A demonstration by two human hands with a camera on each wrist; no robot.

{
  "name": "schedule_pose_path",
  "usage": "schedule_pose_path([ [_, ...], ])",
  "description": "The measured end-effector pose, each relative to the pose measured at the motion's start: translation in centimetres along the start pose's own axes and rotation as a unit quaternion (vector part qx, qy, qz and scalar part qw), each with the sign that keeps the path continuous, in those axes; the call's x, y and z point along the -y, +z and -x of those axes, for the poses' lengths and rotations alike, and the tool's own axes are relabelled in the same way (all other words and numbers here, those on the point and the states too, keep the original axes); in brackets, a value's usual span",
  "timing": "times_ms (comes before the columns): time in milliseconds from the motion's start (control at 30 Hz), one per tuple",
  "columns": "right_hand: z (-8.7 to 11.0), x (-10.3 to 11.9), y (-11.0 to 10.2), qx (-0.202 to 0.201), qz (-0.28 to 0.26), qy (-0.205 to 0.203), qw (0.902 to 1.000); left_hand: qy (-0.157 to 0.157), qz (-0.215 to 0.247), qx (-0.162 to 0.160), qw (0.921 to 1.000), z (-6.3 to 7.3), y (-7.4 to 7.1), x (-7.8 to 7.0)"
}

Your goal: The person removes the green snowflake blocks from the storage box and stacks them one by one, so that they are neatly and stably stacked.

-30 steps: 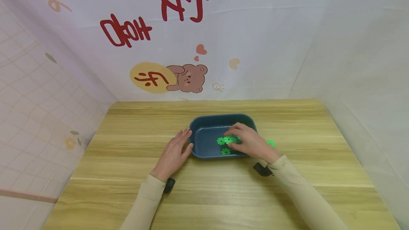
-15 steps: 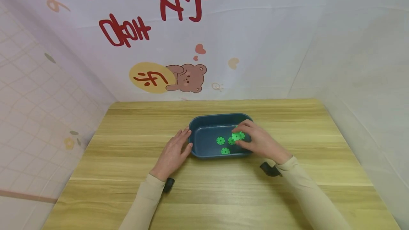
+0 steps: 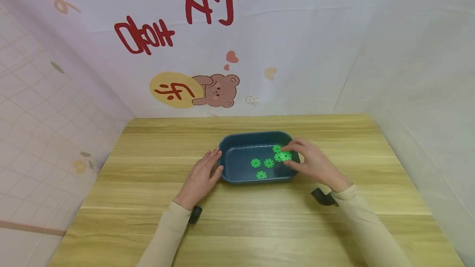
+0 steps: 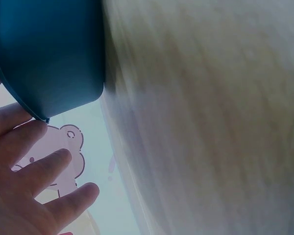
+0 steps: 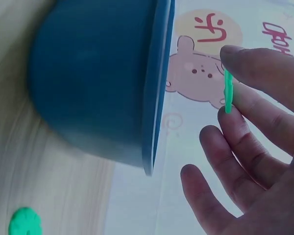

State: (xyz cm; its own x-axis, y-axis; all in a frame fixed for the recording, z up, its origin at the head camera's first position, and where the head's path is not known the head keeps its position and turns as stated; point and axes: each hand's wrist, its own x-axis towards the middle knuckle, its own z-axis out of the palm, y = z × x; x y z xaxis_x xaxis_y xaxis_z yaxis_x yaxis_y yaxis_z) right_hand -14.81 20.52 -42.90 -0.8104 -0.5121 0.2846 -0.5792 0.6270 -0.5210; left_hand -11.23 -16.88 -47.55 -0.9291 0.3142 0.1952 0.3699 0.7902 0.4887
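A blue rectangular tub (image 3: 237, 179) stands on the table, with several green notched plastic discs (image 3: 269, 163) lying inside, mostly towards its right half. Over the tub's right end, my right hand (image 3: 315, 163) pinches another green disc (image 3: 285, 155) between thumb and fingertips. The right wrist view shows that held disc (image 5: 229, 90) edge-on, above the tub's rim. My left hand (image 3: 198, 179) rests with extended, spread fingers against the tub's left end. In the left wrist view, fingers (image 4: 44, 171) fan out beside the tub's wall (image 4: 54, 54).
One more green disc (image 5: 25, 223) lies on the table outside the tub, hidden behind my right hand in the head view. The wooden tabletop (image 3: 252, 226) meets a printed cloth backdrop (image 3: 304, 52) at the back. A black wrist-worn device (image 3: 323, 197) sits below my right wrist.
My right hand has moved right across the tub, carrying the pinched disc towards its right end. Discs formerly hidden under it now show. My left hand has stayed in place.
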Motion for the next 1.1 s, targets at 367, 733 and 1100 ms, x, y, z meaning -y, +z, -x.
schedule_pose_path([
  [367,1.3,-1.1,-1.2,-0.029,0.005,0.012,0.9995,-0.001,0.002,-0.001,1.0000,0.0,0.0,0.0],
  [733,2.8,-2.3,-2.3,-0.052,0.016,0.018,0.9983,-0.001,0.000,-0.002,1.0000,0.0,0.0,0.0],
  [1100,4.2,-3.4,-2.7,-0.047,0.010,0.050,0.9976,-0.002,0.004,-0.002,1.0000,0.1,0.0,0.0],
])
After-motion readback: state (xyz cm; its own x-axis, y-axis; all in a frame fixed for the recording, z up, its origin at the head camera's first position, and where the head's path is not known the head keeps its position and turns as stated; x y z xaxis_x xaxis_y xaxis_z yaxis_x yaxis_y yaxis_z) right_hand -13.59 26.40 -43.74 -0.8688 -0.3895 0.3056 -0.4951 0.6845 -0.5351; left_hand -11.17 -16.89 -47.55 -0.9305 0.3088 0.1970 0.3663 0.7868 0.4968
